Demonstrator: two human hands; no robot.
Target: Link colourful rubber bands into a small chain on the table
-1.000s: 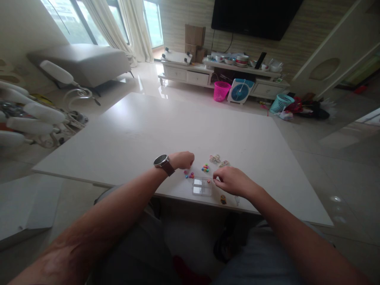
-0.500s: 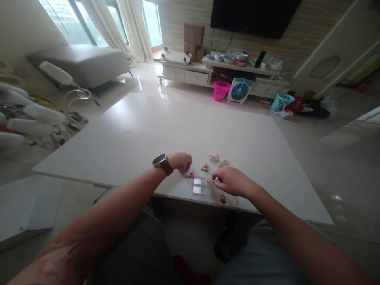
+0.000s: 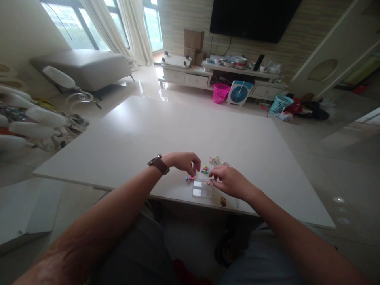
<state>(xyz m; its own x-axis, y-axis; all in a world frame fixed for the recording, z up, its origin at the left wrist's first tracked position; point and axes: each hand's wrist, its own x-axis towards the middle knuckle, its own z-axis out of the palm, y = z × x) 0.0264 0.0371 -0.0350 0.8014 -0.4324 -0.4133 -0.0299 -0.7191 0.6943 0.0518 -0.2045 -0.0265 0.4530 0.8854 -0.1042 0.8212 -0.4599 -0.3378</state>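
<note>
Counted on the worktop (image 3: 178,130): one clear box (image 3: 202,194), two clusters of small beads, too small to count surely, and one lone orange-red bead (image 3: 208,183) within the outline of the box, at its far right corner. Also two pale bunches of rings (image 3: 214,160), partly hidden at the right one, one yellow figure (image 3: 223,202) and one pale small item (image 3: 237,202), too blurred to name. Above them, two hands, with one watch (image 3: 156,160) on the left wrist.

Left hand (image 3: 184,162): bent down over the pink and blue beads (image 3: 190,179), with thumb and forefinger curled close together. Just at their tips, one pink bead (image 3: 194,174); cannot tell whether pinched or only touched. Right hand (image 3: 233,181): fingers half curled, with a gap between thumb and forefinger, and nothing visible between them. Just left of those fingertips, the lone bead; just beyond, the multicoloured beads (image 3: 204,170), between both hands. Box in front of the left fingers and nearer to the worktop edge, with figure and pale item to its right.

Across the floor, one pink basket (image 3: 220,94), one fan (image 3: 239,93) and one teal basket (image 3: 280,104)
</note>
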